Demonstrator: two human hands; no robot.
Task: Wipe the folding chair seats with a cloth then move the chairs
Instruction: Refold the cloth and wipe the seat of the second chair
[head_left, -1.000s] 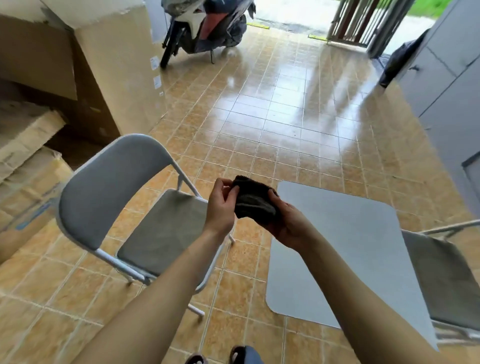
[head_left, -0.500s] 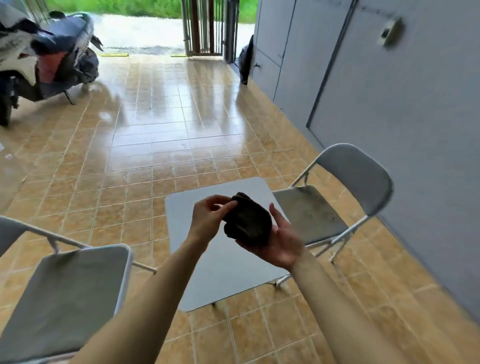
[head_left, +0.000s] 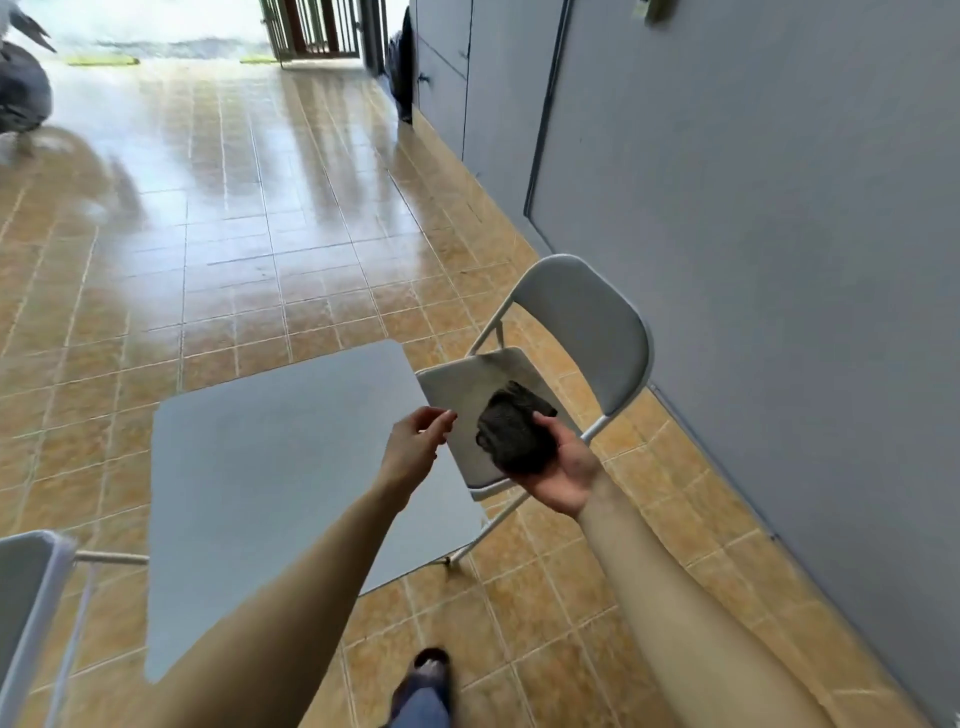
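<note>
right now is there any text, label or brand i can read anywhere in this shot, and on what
None can be read.
The cloth, the folding chair and the grey table show no print.
The small fixture high on the wall is too blurred to tell whether it has a label.

No readable text, labels, brand marks, numbers or signs anywhere in view. The grey folding chair with padded seat (head_left: 561, 358) shows no tag or logo. The plain grey square tabletop (head_left: 270, 467) carries no print. The dark crumpled cloth (head_left: 514, 434) has no visible label. The grey wall panels (head_left: 753, 208) are blank; a small fixture high on the wall (head_left: 649, 9) is too blurred to tell whether it bears any marking. The tan tiled floor (head_left: 249, 260) has no writing either.
</note>
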